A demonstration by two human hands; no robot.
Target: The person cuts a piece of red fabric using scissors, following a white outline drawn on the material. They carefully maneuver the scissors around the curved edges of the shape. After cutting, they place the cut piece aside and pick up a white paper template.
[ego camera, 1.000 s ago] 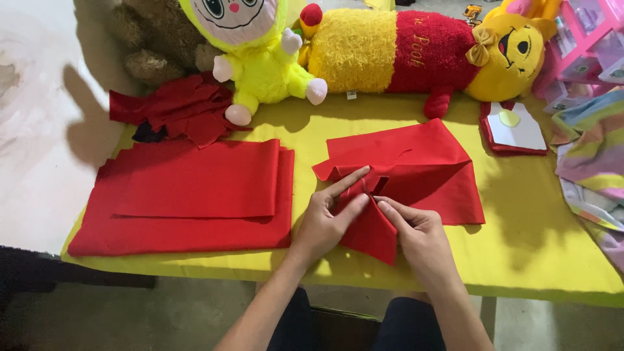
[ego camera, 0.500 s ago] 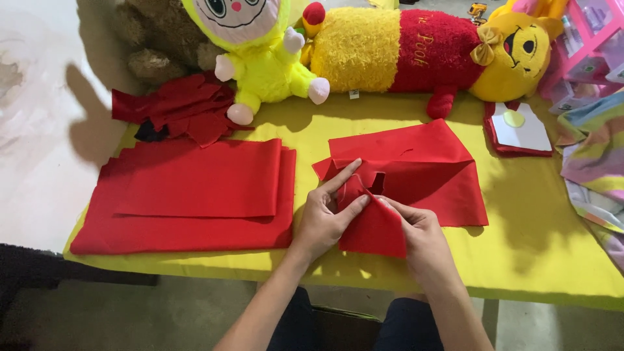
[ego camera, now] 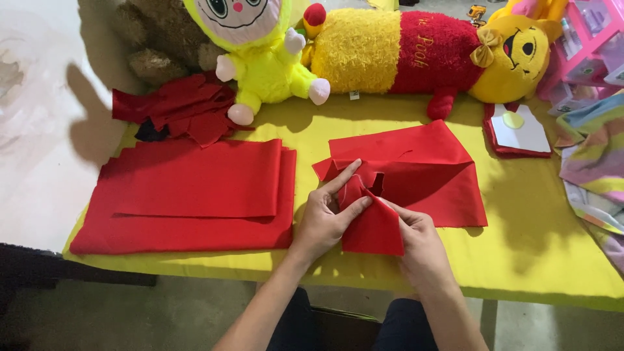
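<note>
Since a moment earlier, your 2 hands had drawn closer over the small red felt piece (ego camera: 372, 224), its folded flap now gathered tighter between them. Your left hand (ego camera: 325, 218) pinched the felt's upper fold, index finger stretched toward the larger red sheet (ego camera: 422, 169) behind it. Your right hand (ego camera: 422, 244) gripped the piece's right edge, thumb on top. That piece lay between both hands, near the front edge of the yellow table (ego camera: 533, 260). To the left rested a stack of folded red felt (ego camera: 188, 195); behind it, red scraps (ego camera: 179, 107), and 2 plush toys, a yellow doll (ego camera: 260, 65) and a yellow-and-red bear (ego camera: 416, 52).
</note>
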